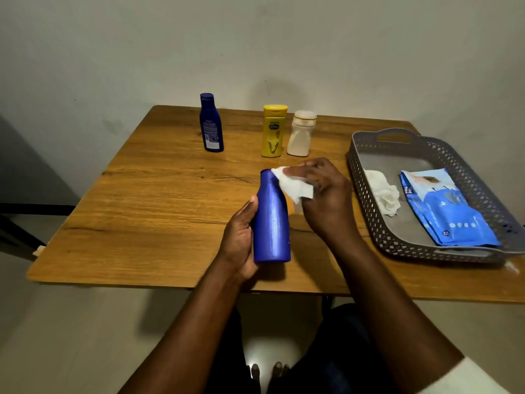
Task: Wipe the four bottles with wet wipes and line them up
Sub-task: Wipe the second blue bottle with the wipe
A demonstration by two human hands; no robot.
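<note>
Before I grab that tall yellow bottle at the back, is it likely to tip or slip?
The yellow bottle stands upright on its narrower end, cap at the top, so a sideways nudge would probably tip it. Its glossy plastic may be slippery, more so if damp. The cream bottle stands close beside it, so a clumsy reach could knock that too.

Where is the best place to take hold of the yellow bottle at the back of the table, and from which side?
Probably grip the yellow bottle around its narrower middle, coming from the front. It stands upright on its cap end, the white bottle stands close on its right, and its left side is free for the fingers.
</note>
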